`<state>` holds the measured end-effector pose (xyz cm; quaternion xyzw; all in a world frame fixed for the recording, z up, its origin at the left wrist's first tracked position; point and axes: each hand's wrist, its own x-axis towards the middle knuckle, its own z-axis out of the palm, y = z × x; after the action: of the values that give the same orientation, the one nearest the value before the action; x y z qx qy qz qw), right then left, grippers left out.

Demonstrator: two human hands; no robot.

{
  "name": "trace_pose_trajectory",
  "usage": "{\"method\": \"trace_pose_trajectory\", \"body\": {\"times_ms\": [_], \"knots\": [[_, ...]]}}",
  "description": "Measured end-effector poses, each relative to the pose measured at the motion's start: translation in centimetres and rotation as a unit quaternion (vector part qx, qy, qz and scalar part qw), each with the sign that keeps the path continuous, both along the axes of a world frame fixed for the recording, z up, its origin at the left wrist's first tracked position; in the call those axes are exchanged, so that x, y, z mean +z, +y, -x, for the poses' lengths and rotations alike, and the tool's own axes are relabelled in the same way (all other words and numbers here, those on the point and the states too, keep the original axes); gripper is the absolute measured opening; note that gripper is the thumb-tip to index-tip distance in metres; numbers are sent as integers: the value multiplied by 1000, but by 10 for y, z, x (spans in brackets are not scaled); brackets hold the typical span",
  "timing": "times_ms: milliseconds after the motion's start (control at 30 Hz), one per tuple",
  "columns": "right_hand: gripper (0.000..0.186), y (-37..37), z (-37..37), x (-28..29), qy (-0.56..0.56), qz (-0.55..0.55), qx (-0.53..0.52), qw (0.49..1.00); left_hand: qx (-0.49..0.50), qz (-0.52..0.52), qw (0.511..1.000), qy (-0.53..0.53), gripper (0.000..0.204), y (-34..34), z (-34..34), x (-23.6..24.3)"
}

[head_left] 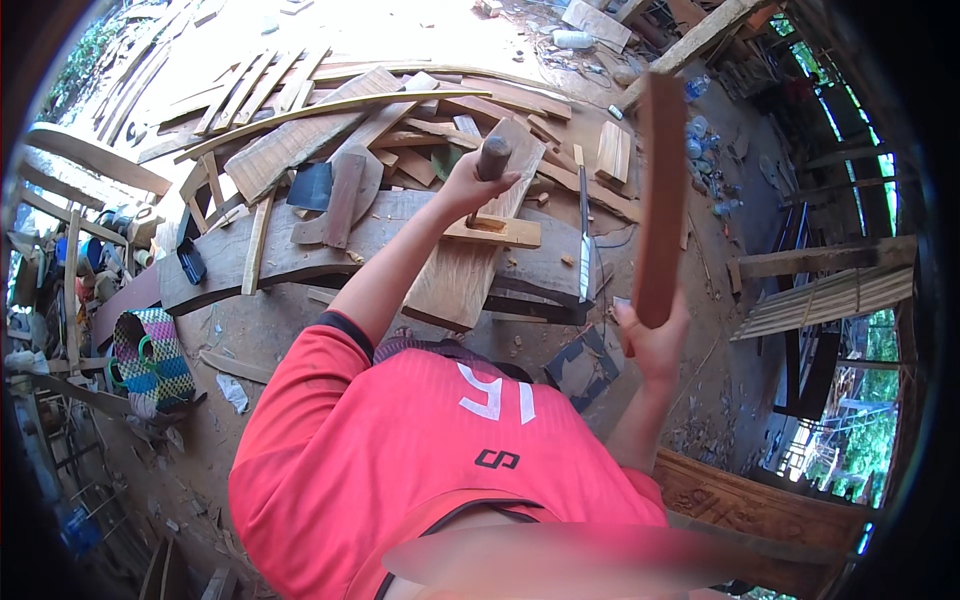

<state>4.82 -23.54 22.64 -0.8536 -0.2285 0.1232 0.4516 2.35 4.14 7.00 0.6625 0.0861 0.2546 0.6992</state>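
My left hand (466, 192) is closed around the thick round handle of a chisel (493, 157), held nearly upright. Its lower end meets a cut hole in a short light wood piece (520, 234); how deep the tip sits cannot be told. That piece lies across a wider pale board (448, 284), which rests on a thick, curved grey timber (225, 262). Off to the right and raised, my right hand (654, 335) grips the lower end of a long reddish-brown wooden bar (661, 190). The bar stands upright, apart from the chisel.
Loose planks (310, 135) are heaped beyond the timber. A long narrow tool (584, 225) leans at the timber's right end. At left stands a woven basket (152, 352); at lower right lies a carved wooden panel (750, 500). Plastic bottles (697, 140) litter the right side.
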Motion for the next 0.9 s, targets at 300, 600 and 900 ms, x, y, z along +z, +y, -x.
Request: {"method": "trace_pose_trajectory", "body": {"times_ms": [300, 600, 900], "knots": [[64, 10, -16, -31, -190, 159, 203, 947, -50, -39, 998, 21, 24, -11, -2, 14], [72, 5, -38, -50, -178, -100, -39, 978, -67, -77, 994, 37, 24, -9, -11, 19], [59, 12, -41, -29, -271, -218, -44, 937, -77, -2, 995, 56, 29, 2, -6, 16]]}}
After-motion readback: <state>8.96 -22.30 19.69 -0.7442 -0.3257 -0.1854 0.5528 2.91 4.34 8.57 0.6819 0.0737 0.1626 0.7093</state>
